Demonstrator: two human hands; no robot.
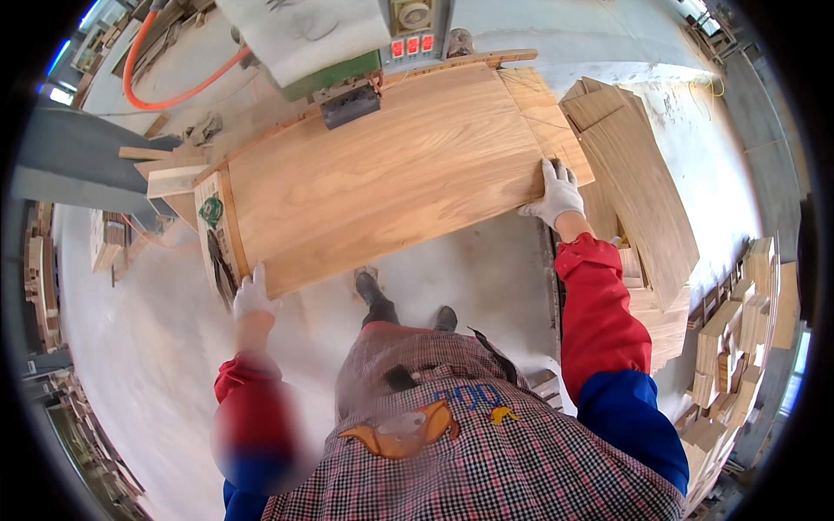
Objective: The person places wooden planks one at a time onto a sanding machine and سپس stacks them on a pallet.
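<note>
A wide wooden panel (382, 174) lies slanted across the worktable in front of me, its grain running lengthwise. At its near left corner, my left hand (254, 297), in a white glove, is closed on the edge. My right hand (559, 195), gloved the same way, grips the near edge toward the right end, with its fingers over the top face. Over the panel's far edge sits a machine with a green body (334, 76) and a black block (350, 106) at its front. The undersides of the panel and the parts of my fingers beneath it are hidden.
More thin wooden sheets (638, 187) are stacked at the right. A narrow ledge on the left bears a green coil (210, 210) and dark tools (221, 265). An orange hose (187, 94) loops at far left. Stacked wood blocks (725, 343) stand far right.
</note>
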